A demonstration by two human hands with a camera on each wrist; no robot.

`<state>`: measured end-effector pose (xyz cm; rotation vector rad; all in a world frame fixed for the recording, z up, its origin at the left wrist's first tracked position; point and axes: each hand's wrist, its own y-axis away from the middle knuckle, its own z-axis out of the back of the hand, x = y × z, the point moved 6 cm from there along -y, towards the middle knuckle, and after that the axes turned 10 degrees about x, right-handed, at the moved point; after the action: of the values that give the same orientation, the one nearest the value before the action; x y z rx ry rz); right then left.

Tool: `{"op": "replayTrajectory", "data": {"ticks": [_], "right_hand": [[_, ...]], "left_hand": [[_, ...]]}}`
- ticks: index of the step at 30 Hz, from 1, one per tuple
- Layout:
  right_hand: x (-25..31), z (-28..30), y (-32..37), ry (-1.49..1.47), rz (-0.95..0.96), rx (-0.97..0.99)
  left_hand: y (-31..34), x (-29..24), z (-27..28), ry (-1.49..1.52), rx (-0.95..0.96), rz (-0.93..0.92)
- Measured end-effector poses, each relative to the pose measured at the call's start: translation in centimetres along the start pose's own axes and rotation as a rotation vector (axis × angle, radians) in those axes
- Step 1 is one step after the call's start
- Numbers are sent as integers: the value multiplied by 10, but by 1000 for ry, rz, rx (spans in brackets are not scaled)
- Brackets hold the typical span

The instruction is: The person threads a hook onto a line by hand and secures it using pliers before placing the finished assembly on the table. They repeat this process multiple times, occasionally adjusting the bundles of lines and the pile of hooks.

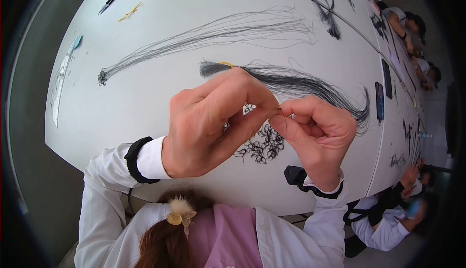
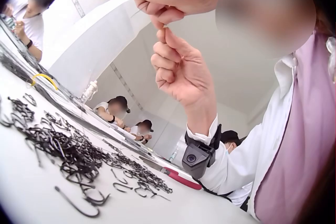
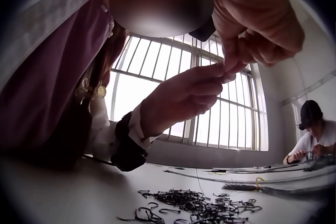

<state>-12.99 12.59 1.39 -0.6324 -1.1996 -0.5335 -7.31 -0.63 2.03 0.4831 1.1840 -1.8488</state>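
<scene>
In the head view, my left hand (image 1: 218,117) and right hand (image 1: 320,137) meet fingertip to fingertip above the table. Thumb and forefinger of each pinch a tiny dark piece (image 1: 279,109), mostly hidden by the fingertips; I cannot tell its kind. The left wrist view shows the right hand (image 2: 184,72) raised with its other fingers curled. Seen from the right wrist, the left hand (image 3: 184,98) reaches up to the same pinch, and a thin line (image 3: 198,179) hangs below it. Under the hands lies a pile of black fishhooks (image 1: 264,146).
Behind the hands lies a dark bundle of lines (image 1: 310,84) with a yellow tie. Farther left, looser lines (image 1: 194,35) end in clustered hooks. A ruler (image 1: 60,83), a pen (image 1: 111,0) and a red-handled tool (image 2: 181,178) lie on the table. Other people sit at the right.
</scene>
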Motion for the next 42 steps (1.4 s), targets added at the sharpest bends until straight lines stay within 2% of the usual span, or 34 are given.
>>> {"op": "replayTrajectory", "data": {"ticks": [1,3,7,12,15,17,19,28,31,37,42], "right_hand": [[0,0,0,1,1,1],[6,-1,0,244,87,-3],[10,-3,0,316,141,-29],[1,-4,-9,349,50,163],[3,11,-13,265,125,59],[5,20,-11,184,55,16],[9,22,-10,125,148,7],[3,14,-6,203,92,-41],[7,13,-8,256,113,-16],[6,6,-9,127,110,12],[4,9,-7,228,152,-11]], "left_hand": [[1,3,-1,50,3,36],[3,7,-3,100,6,71],[4,9,-4,127,13,94],[4,8,-2,137,-15,84],[4,8,1,147,-29,101],[3,8,1,107,-9,118],[4,9,-1,111,-5,124],[3,8,-7,136,36,117],[4,7,-7,145,29,132],[4,9,-5,136,29,128],[3,10,-8,132,47,127]]}}
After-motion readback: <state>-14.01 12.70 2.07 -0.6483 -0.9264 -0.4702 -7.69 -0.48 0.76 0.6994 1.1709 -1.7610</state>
